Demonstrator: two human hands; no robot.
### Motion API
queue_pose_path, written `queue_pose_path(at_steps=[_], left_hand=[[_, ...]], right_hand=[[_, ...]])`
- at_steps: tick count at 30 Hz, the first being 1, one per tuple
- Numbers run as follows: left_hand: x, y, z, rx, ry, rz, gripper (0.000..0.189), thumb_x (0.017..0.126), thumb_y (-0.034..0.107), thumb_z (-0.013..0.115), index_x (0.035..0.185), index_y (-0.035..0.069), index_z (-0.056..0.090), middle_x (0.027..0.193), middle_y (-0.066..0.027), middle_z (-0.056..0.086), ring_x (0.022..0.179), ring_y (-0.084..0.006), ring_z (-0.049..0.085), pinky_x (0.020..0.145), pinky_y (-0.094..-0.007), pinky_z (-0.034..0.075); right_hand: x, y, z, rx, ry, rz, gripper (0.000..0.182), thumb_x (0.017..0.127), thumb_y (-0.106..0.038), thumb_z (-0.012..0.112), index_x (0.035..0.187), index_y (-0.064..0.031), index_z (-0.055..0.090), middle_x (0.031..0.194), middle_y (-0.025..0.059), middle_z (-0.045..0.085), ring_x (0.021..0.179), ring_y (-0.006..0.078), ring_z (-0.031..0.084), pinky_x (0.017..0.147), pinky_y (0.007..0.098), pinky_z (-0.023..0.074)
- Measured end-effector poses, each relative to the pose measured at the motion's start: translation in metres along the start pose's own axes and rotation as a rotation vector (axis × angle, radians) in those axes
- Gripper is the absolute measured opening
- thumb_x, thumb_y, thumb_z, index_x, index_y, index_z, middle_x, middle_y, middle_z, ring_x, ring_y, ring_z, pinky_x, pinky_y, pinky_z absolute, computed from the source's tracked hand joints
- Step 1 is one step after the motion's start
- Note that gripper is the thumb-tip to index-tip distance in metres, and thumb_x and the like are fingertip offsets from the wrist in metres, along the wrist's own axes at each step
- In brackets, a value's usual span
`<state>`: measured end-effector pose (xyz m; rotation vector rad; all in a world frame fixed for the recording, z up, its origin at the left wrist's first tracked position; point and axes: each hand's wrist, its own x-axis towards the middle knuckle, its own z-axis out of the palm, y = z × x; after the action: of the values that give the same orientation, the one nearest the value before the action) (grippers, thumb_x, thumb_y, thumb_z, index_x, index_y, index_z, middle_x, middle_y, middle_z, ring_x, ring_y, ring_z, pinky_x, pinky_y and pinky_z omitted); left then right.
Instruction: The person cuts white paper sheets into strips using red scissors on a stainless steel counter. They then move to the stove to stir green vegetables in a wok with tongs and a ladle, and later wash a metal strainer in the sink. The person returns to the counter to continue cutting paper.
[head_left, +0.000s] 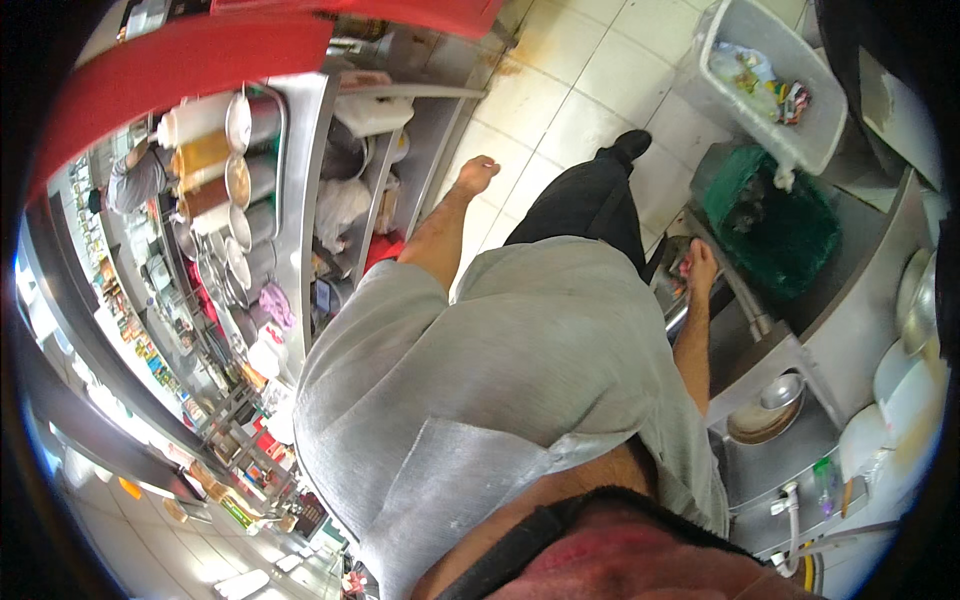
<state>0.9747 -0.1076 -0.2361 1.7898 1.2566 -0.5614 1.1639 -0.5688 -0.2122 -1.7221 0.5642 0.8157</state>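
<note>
My left hand (478, 175) hangs out over the tiled floor (555, 82), its fingers loosely curled. Nothing clearly shows in it, though the inside of the palm is hidden. On the other side, my right hand (701, 268) is lowered beside the metal frame of the sink unit. Something small and pinkish shows by its fingertips; whether that is an object or the fingers themselves is unclear. Close to this hand is a metal surface (670, 289), partly hidden behind it. A bin lined with a green bag (806, 247) stands just past the right hand.
A grey plastic tub (825, 142) holding wrappers and scraps sits above the green-lined bin. The steel sink (787, 465) contains a round pan and a metal bowl (781, 391). Along the left runs a steel counter (304, 217) with sauce bottles and containers; a person (135, 184) stands beyond.
</note>
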Motion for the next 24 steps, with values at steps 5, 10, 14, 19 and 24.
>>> queue_pose_path(at_steps=[5,10,14,19,24], left_hand=[[-0.06,-0.144,-0.051,-0.429,0.25,-0.238,0.027,0.078,0.025,0.061,0.098,0.006,0.057,0.078,-0.0053,0.058,0.066,-0.0143,0.057,0.049,-0.0262,0.044],[-0.072,-0.212,-0.104,-1.053,0.51,-0.283,0.017,0.082,0.022,0.057,0.091,0.008,0.053,0.072,-0.0035,0.053,0.06,-0.0167,0.055,0.05,-0.0273,0.044],[-0.039,-0.197,-0.141,-1.329,0.553,-0.199,0.022,0.088,0.022,0.052,0.098,0.003,0.049,0.079,-0.008,0.052,0.067,-0.02,0.053,0.058,-0.0299,0.047],[0.026,-0.203,-0.171,-1.597,0.667,-0.226,0.031,0.09,0.025,0.046,0.116,0.009,0.041,0.102,-0.0143,0.046,0.088,-0.0252,0.05,0.066,-0.0349,0.048],[0.077,-0.217,-0.208,-1.892,0.621,-0.182,0.04,0.09,0.026,0.044,0.128,0.017,0.038,0.108,-0.0159,0.043,0.089,-0.0276,0.049,0.068,-0.0381,0.05]], right_hand=[[-0.024,0.065,0.04,-0.033,-0.084,0.012,0.03,0.086,-0.028,0.056,0.104,-0.0035,0.057,0.061,-0.0007,0.047,0.046,0.0078,0.043,0.039,0.0228,0.0329],[-0.071,0.177,0.056,-0.062,-0.245,0.137,0.027,0.085,-0.027,0.055,0.103,-0.0058,0.059,0.057,-0.0019,0.045,0.046,0.0064,0.042,0.04,0.0225,0.0334],[-0.115,0.24,0.06,-0.117,-0.164,0.305,0.027,0.083,-0.03,0.058,0.099,-0.0079,0.058,0.056,-0.0014,0.046,0.041,0.0084,0.041,0.036,0.0233,0.0326],[-0.136,0.285,0.048,-0.168,-0.085,0.388,0.029,0.083,-0.03,0.057,0.103,-0.0092,0.056,0.057,-0.0007,0.047,0.041,0.0091,0.043,0.037,0.0232,0.0334],[-0.134,0.286,0.076,-0.172,-0.068,0.336,0.03,0.084,-0.031,0.056,0.103,-0.0077,0.057,0.059,0.0001,0.048,0.044,0.0091,0.046,0.039,0.0231,0.0357]])
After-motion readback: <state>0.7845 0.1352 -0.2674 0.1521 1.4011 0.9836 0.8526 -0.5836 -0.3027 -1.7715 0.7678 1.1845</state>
